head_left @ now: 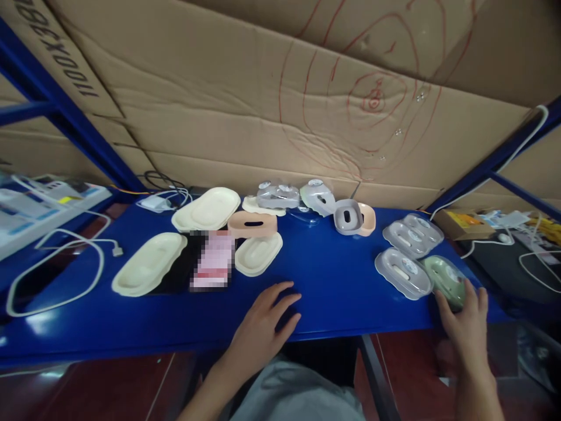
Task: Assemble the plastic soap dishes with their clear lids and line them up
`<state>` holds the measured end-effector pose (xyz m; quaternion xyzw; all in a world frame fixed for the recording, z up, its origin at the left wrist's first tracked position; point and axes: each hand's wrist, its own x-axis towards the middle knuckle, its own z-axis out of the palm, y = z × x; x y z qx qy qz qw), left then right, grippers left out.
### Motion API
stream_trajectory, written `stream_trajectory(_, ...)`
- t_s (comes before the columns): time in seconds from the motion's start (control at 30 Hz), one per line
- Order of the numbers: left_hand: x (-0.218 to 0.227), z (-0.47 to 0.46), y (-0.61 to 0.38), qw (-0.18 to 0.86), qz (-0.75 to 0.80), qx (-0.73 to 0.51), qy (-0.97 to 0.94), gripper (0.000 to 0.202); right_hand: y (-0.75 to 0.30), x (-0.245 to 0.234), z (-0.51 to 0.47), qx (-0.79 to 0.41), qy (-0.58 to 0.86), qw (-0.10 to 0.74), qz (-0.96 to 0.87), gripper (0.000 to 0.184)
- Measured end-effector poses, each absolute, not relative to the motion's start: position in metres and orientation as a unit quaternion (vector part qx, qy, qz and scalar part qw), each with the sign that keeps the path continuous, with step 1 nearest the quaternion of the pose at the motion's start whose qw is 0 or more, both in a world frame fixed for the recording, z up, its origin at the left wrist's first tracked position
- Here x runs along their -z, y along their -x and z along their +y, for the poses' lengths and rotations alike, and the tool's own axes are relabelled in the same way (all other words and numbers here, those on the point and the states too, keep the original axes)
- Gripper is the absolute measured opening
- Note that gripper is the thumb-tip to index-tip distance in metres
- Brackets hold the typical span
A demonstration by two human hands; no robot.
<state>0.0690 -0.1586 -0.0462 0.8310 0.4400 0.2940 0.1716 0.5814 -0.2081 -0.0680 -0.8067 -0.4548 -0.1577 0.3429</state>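
At the right end of the blue table, my right hand has its thumb and fingers around the near end of a green soap box with a clear lid. Close beside that box lie a grey soap box and more grey soap boxes, also under clear lids. My left hand hovers near the table's front edge with its fingers apart and nothing in it. A small cream tray lies just beyond it, near a peach tray with a slot.
Clear lids and a grey tray stand along the back. Larger cream trays lie to the left, near a blurred pink phone-like object. A white cable loops at the left. Cardboard walls the back.
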Motion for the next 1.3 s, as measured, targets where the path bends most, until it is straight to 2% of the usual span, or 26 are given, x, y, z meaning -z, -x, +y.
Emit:
stream_trajectory(0.1, 0.046, -0.159, -0.070, 0.154, 0.447, -0.297, -0.830, 0.035, -0.575, 0.054, -0.189, 0.161, 0.791, 0.357, -0.469, 0.110)
stream_trajectory(0.27, 0.049, -0.158, -0.075, 0.063, 0.486, -0.346, -0.800, 0.038, -0.505, 0.015, -0.138, 0.196, 0.672, 0.376, -0.608, 0.063)
stream_trajectory(0.37, 0.053, -0.154, -0.080, -0.009, 0.557, -0.342, -0.756, 0.049, -0.451, 0.002, -0.094, 0.164, 0.620, 0.278, -0.715, 0.050)
stream_trajectory(0.47, 0.057, -0.151, -0.083, -0.028, 0.588, -0.316, -0.744, 0.063, -0.414, 0.003, -0.047, 0.142, 0.588, 0.220, -0.765, 0.049)
stream_trajectory(0.53, 0.059, -0.150, -0.083, -0.017, 0.580, -0.314, -0.752, 0.061, -0.402, 0.007, -0.021, 0.126, 0.571, 0.227, -0.778, 0.046)
stream_trajectory(0.63, 0.060, -0.151, -0.080, 0.011, 0.549, -0.331, -0.767, 0.046, -0.397, 0.009, -0.004, 0.105, 0.565, 0.245, -0.781, 0.033)
stream_trajectory(0.73, 0.057, -0.153, -0.078, 0.042, 0.501, -0.341, -0.794, 0.033, -0.396, 0.005, -0.023, 0.098, 0.566, 0.267, -0.774, 0.033)
stream_trajectory(0.8, 0.053, -0.153, -0.077, 0.057, 0.475, -0.335, -0.812, 0.031, -0.390, 0.003, -0.053, 0.056, 0.575, 0.329, -0.747, 0.033)
stream_trajectory(0.93, 0.046, -0.155, -0.077, 0.075, 0.440, -0.333, -0.831, 0.033, -0.368, 0.014, -0.118, -0.134, 0.619, 0.504, -0.588, 0.037)
stream_trajectory(1.07, 0.042, -0.157, -0.075, 0.106, 0.414, -0.326, -0.843, 0.036, -0.353, 0.033, -0.143, -0.246, 0.650, 0.548, -0.465, 0.050)
stream_trajectory(1.2, 0.040, -0.158, -0.074, 0.121, 0.408, -0.318, -0.847, 0.039, -0.356, 0.039, -0.139, -0.219, 0.688, 0.525, -0.450, 0.074)
stream_trajectory(1.3, 0.039, -0.158, -0.074, 0.127, 0.408, -0.318, -0.847, 0.039, -0.359, 0.040, -0.137, -0.101, 0.692, 0.497, -0.514, 0.071)
